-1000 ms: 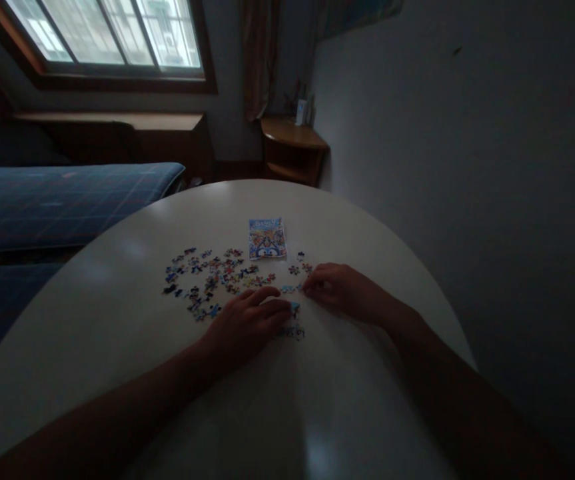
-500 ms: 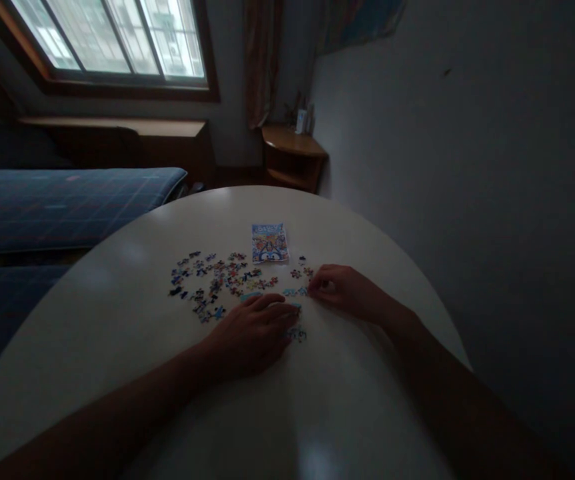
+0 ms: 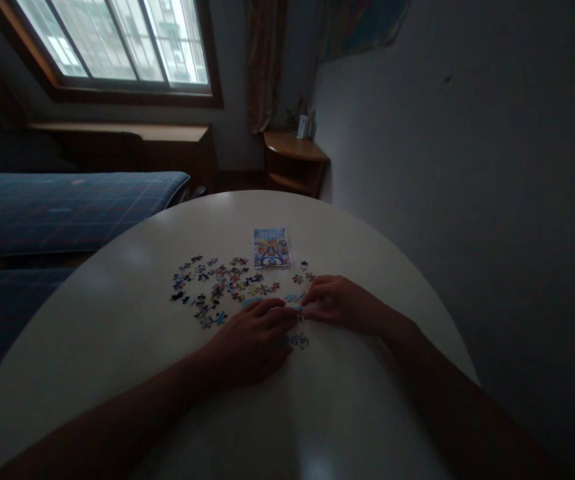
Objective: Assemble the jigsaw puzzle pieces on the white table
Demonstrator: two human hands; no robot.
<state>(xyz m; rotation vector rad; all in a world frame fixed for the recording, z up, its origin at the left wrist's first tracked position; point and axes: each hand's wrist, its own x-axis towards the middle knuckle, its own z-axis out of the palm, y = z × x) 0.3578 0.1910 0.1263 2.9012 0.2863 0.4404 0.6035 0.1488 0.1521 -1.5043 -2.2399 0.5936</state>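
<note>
My left hand [image 3: 254,340] lies palm down over a partly joined section of jigsaw puzzle, its fingers stretched out and hiding most of it. Joined puzzle pieces [image 3: 298,341] stick out past its fingertips. Close to those fingertips, my right hand [image 3: 334,301] pinches a small puzzle piece [image 3: 302,314] at the section's right edge; the fingers partly cover it. A light-blue piece [image 3: 292,298] lies just beyond. Farther off are a few loose pieces [image 3: 298,279]. To the left spreads a pile of mixed puzzle pieces [image 3: 220,290].
A colourful picture sheet or packet [image 3: 272,248] lies beyond the pieces on the round white table [image 3: 207,220]. A bed with a blue plaid cover [image 3: 67,210] stands at the left. A wall [image 3: 447,167] runs along the right, and a corner shelf [image 3: 294,145] stands behind.
My right hand has moved slightly left and nearer, from beside the light-blue pieces to the edge of the section under my left hand. My left hand stays in place.
</note>
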